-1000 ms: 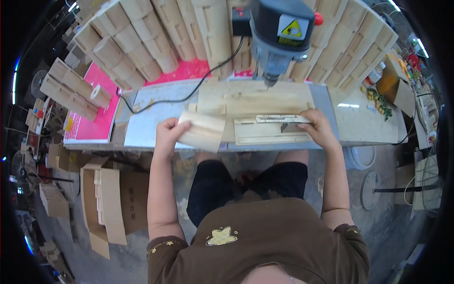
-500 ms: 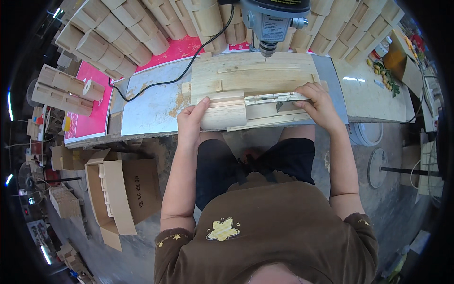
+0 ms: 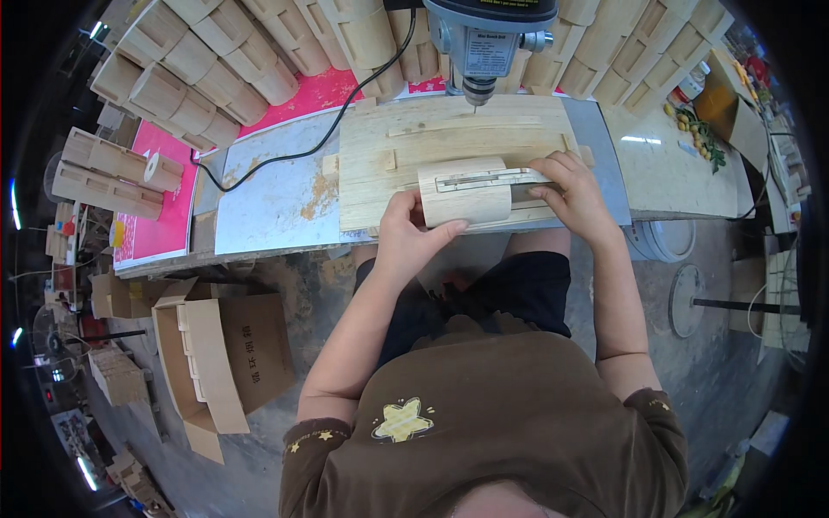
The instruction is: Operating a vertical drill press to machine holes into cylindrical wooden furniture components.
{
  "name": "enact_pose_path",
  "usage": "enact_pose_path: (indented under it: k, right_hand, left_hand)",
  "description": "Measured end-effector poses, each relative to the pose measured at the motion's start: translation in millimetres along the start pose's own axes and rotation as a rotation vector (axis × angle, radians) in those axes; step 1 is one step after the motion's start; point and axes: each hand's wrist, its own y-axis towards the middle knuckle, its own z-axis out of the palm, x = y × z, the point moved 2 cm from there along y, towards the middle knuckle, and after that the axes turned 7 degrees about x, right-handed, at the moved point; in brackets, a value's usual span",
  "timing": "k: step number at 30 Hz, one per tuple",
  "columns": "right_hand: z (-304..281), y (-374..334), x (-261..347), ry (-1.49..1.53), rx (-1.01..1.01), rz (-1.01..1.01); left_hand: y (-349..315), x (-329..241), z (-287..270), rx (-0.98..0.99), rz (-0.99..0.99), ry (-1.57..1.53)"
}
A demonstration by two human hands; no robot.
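Observation:
A pale wooden cylinder [image 3: 462, 207] lies sideways on the wooden board [image 3: 371, 186] at the bench's near edge. My left hand [image 3: 411, 237] grips its left end, thumb along the near side and fingers partly hidden behind. Along the cylinder's upper side runs a narrow, light-coloured slotted strip [image 3: 496, 179]. My right hand [image 3: 570, 192] pinches the strip's right end between thumb and fingers. Beyond the cylinder, a small bench drill [image 3: 479, 52] points its thin bit down over the board, apart from both hands.
Rows of wooden cylinders [image 3: 199, 52] stand at the back left, with more [image 3: 652, 43] at the back right. A black cable [image 3: 332, 129] crosses the bench. Below left is an open cardboard box [image 3: 246, 345]; a white bucket [image 3: 665, 242] sits under the right side.
My left hand has moved right with the cylinder, bringing it under the strip. Its thumb now lies on the near side. My right hand still pinches the strip.

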Motion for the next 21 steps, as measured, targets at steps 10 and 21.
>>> enact_pose_path:
  k: [10,21]
  right_hand:
    - [-5.8,18.2,-31.2,-0.102,-0.131,0.061]
    - [12.0,63.8,-41.0,-0.069,-0.083,0.141]
  left_hand:
    - [28.1,5.5,14.5,-0.051,0.405,0.773]
    - [71.3,16.3,-16.7,-0.196,0.387,0.839]
